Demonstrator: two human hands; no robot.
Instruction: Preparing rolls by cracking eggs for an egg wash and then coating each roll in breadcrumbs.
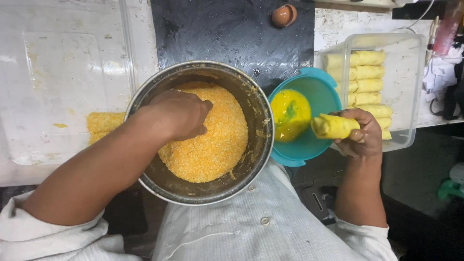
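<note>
Left hand (178,115) is curled, fingertips pressed into coarse orange crumbs (212,145) filling the round steel bowl (261,145); whether it grips anything cannot be told. Right hand (360,133) clamps a smooth yellow roll (333,126) over the teal bowl (321,92) of glossy beaten egg (289,113).

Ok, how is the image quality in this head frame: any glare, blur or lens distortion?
Head view: light is even and bright, with glare washing out the white tray at left; the steel bowl and crumbs are sharp; the left hand and the right hand holding the roll show no motion blur; wide-angle bending curves the tray's edges; the lower right corner falls dark.
</note>
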